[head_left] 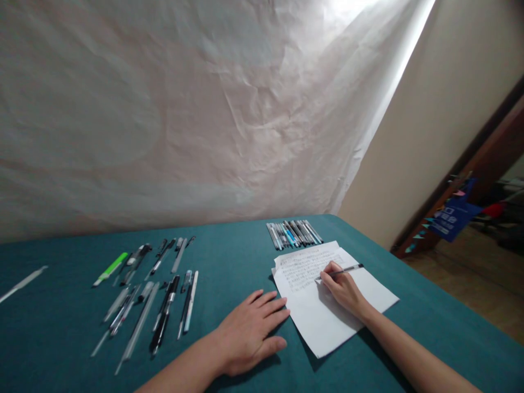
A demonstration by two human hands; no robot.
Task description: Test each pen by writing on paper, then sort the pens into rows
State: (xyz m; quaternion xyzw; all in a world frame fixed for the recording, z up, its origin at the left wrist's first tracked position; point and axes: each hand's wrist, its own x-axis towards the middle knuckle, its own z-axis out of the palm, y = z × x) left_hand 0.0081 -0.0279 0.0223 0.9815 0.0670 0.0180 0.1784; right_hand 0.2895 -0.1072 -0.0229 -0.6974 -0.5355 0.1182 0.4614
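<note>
Between the fingers of my right hand (pixel 340 287) is a slim pen (pixel 347 268) with a dark end, its tip down at the paper. Beneath that hand lie several white sheets (pixel 319 327), slightly fanned, the top one carrying lines of handwriting (pixel 311 267) on its upper half. The words are too small to read. My left hand (pixel 256 330) rests flat on the green cloth, fingers spread, with its fingertips at the left edge of the sheets. Nothing is in it.
Left of my left hand, pens and pen parts lie in loose groups, among them a green highlighter (pixel 112 267) and a black pen (pixel 164 322). A row of pens (pixel 292 234) lies behind the paper. A white strip-like object (pixel 24 283) is at far left. A pale sheet (pixel 196 109) hangs behind the table.
</note>
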